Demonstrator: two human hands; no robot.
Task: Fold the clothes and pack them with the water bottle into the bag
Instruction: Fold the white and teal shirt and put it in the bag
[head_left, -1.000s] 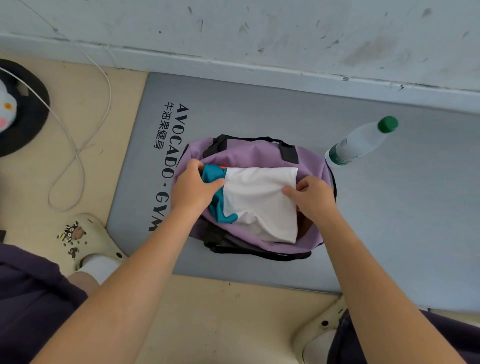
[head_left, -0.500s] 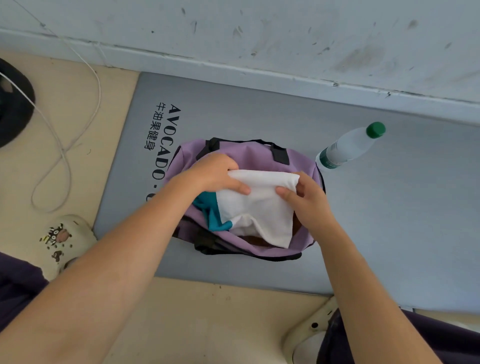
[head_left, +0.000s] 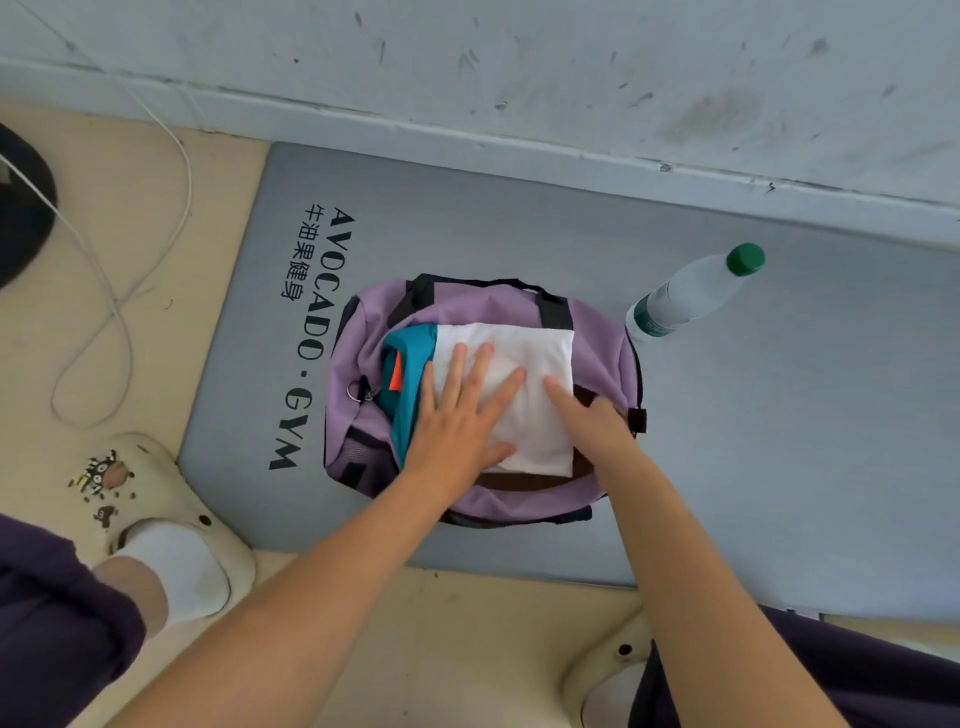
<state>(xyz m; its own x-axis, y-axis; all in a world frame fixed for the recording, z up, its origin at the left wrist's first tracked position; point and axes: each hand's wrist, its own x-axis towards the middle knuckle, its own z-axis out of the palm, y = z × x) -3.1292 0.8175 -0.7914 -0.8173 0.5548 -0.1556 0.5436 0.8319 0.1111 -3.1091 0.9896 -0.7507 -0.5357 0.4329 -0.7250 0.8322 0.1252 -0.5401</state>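
Note:
A purple bag (head_left: 605, 343) with black straps lies open on a grey gym mat (head_left: 779, 441). Inside it a folded white garment (head_left: 540, 353) lies on top, beside a teal garment (head_left: 410, 353) with an orange tag. My left hand (head_left: 462, 415) presses flat on the white garment, fingers straight and spread. My right hand (head_left: 587, 415) rests on the garment's right part with fingers extended. A clear water bottle (head_left: 691, 293) with a green cap stands on the mat just right of the bag, apart from both hands.
A grey wall (head_left: 519, 62) runs along the mat's far edge. A white cable (head_left: 119, 291) loops on the beige floor at left, near a dark round object (head_left: 21, 208). My cream slippers (head_left: 156, 499) stand at the mat's near edge.
Both hands stopped gripping the white garment's edges and now lie flat on it. The garment has settled lower and flatter in the bag.

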